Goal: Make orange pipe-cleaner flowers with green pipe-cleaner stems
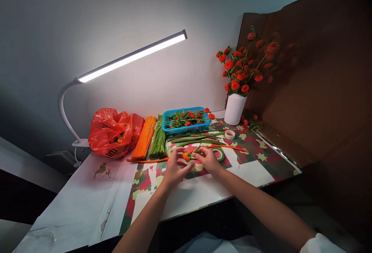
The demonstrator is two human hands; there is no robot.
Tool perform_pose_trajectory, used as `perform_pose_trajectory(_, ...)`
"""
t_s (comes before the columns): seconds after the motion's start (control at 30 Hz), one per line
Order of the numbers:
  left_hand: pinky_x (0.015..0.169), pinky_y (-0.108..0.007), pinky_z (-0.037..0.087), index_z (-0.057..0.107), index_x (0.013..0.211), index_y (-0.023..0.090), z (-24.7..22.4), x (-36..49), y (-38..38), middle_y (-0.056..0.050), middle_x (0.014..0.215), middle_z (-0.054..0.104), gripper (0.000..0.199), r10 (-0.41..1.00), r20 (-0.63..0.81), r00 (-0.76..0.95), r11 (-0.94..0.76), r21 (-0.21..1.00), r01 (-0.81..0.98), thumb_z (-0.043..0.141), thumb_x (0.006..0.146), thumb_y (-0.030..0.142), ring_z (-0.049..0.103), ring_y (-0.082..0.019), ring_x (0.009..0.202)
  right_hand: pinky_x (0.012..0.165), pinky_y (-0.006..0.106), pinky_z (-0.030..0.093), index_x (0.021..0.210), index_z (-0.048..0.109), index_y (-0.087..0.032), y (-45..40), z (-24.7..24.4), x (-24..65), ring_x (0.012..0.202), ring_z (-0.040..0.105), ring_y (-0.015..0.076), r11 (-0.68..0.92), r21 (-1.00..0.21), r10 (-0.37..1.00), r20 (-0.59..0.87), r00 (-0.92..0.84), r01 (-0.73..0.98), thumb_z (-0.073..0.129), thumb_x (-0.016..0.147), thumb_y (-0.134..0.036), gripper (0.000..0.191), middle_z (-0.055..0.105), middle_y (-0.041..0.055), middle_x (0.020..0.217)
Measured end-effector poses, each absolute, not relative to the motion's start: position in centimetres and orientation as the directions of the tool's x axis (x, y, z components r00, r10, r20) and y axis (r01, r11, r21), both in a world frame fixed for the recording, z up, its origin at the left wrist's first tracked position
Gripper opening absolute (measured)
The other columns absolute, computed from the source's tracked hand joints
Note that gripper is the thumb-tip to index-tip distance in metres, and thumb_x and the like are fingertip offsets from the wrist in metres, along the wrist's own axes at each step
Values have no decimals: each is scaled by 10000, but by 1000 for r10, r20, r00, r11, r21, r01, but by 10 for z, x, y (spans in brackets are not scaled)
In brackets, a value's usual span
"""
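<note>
Between my hands is a small orange flower of fuzzy chenille stems, with a short green stem pointing up and right. My left hand curves around the flower head from the left, fingers bent against it and thumb stretched out below. From the right, my right hand pinches the green stem close to the flower. Under the right hand lies a roll of green tape, partly covered. An orange chenille stem runs behind the right hand, and another orange one lies left of the left hand.
Orange chenille stems and green chenille stems lie bundled beside a red plastic bag. Behind are a blue basket of flowers, loose green stems, white tape and a white vase. A lit lamp hangs above.
</note>
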State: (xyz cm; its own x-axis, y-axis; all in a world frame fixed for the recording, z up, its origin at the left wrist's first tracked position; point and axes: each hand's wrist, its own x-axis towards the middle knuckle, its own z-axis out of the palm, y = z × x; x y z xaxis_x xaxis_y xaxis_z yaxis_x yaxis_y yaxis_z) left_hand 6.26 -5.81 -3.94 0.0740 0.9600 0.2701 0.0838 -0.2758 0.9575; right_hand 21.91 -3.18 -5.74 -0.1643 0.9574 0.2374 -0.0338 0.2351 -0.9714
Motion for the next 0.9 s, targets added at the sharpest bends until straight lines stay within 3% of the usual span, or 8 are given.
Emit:
perform_pose_trajectory(0.1, 601, -217, 477, 554, 931, 181, -40, 62, -57, -26, 865, 591, 327, 959, 268, 94, -278, 954, 109, 715, 688, 331, 574, -120, 709, 621, 273, 436, 718, 613, -165, -33, -55, 221, 645, 555, 147, 229, -973, 959, 229, -167, -18, 667, 728, -415, 256, 612, 8, 684)
perform_pose_trajectory(0.2, 572, -209, 457, 577, 874, 164, -41, 61, -54, -2, 764, 596, 323, 975, 191, 110, -190, 982, -18, 720, 681, 380, 564, -104, 630, 627, 276, 436, 739, 616, -165, -36, -51, 222, 660, 563, 151, 251, -968, 950, 249, -189, -14, 655, 744, -404, 243, 621, 14, 703)
perform_pose_trajectory(0.47, 436, -206, 404, 523, 678, 164, -41, 62, -50, 42, 473, 508, 419, 940, -227, 256, 286, 932, -223, 674, 641, 553, 469, -81, 389, 719, 292, 453, 813, 594, -187, -43, -41, 224, 782, 570, 168, 443, -893, 876, 413, -247, 79, 578, 837, -353, 169, 601, 25, 799)
perform_pose_trajectory(0.57, 402, -203, 379, 511, 610, 160, -40, 61, -50, 41, 435, 465, 467, 849, -368, 380, 470, 855, -221, 603, 668, 614, 435, -74, 357, 691, 277, 435, 784, 567, -192, -46, -35, 224, 770, 532, 160, 551, -820, 823, 504, -261, 154, 534, 871, -316, 155, 555, 27, 797)
perform_pose_trajectory(0.67, 395, -214, 377, 470, 526, 166, -40, 59, -51, 39, 403, 419, 523, 744, -410, 528, 567, 806, -172, 539, 692, 657, 420, -74, 334, 681, 282, 418, 758, 540, -192, -48, -32, 223, 758, 502, 165, 623, -754, 778, 570, -266, 209, 510, 883, -289, 162, 531, 30, 774)
perform_pose_trajectory(0.77, 449, -228, 424, 548, 664, 153, -39, 60, -53, 8, 517, 530, 514, 812, -310, 495, 458, 864, -209, 557, 675, 667, 509, -101, 414, 686, 292, 413, 758, 539, -192, -47, -34, 223, 751, 499, 171, 627, -743, 778, 577, -250, 235, 508, 882, -280, 155, 535, 31, 760)
perform_pose_trajectory(0.83, 538, -229, 468, 578, 875, 171, -38, 62, -55, -10, 717, 618, 486, 929, -127, 347, 219, 946, -240, 698, 617, 565, 590, -123, 570, 697, 296, 417, 765, 549, -193, -46, -37, 223, 755, 510, 173, 603, -761, 797, 560, -227, 239, 509, 880, -275, 147, 544, 30, 761)
perform_pose_trajectory(0.9, 613, -224, 484, 560, 967, 201, -38, 64, -57, -6, 847, 627, 522, 978, 74, 194, -35, 980, -195, 809, 554, 400, 607, -128, 696, 710, 298, 421, 768, 563, -194, -45, -39, 223, 763, 520, 175, 573, -782, 819, 535, -209, 244, 515, 876, -276, 144, 553, 30, 767)
